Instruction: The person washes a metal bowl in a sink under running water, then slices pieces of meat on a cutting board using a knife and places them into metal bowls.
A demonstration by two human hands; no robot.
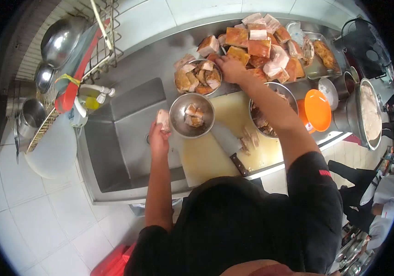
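In the head view, the person's left hand [159, 137] is clamped on a pale piece of meat [162, 119], held over the inner edge of the sink basin [135, 152] and just beside a small steel bowl [181, 106] containing a few chunks. The right hand [228, 69] reaches to the near left edge of the meat pile [259, 48], by the rim of a filled bowl [214, 90]; whether its fingers are together on a piece cannot be told. The basin gives the left hand free room, while the pile and bowls crowd the right. On the cutting board [201, 158], a bare stretch lies left of the knife [228, 142], whose dark handle points toward the counter's front edge. A red mark [325, 173] on the right sleeve and a pale label [310, 126] by the orange bowl [317, 110] are too small to read. The right forearm hides part of a large bowl [290, 94] of meat, the person's body covers the board's near edge, and a co-worker [386, 198] at far right is partly cut off by the dark border.
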